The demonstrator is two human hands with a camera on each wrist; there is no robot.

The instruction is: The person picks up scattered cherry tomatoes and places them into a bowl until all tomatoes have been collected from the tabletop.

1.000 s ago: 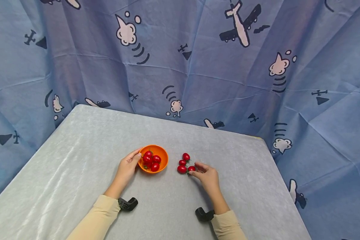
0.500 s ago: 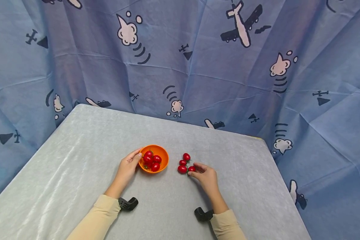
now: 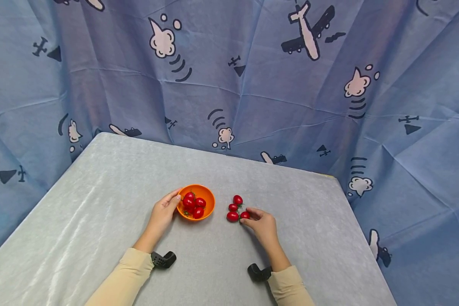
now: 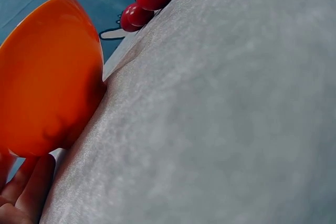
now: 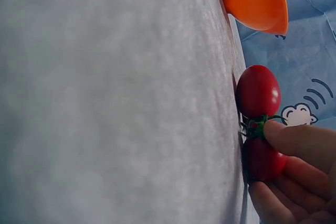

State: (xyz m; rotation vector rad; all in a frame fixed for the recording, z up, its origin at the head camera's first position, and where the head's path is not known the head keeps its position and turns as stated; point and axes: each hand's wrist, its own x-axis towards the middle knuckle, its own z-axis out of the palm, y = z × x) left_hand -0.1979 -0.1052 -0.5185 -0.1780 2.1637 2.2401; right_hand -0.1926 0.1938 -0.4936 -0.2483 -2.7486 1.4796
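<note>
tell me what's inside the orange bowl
The orange bowl holds several red cherry tomatoes, leaving its right inner wall bare. Whatever lies beneath the upper ones is covered, so I can't count exactly.

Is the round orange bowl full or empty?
Partly filled: in the head view, small oval red tomatoes lie inside the round orange bowl, leaving part of it bare.

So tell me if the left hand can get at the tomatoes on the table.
Probably not directly: the left hand holds the orange bowl, which stands between it and those tomatoes.
</note>
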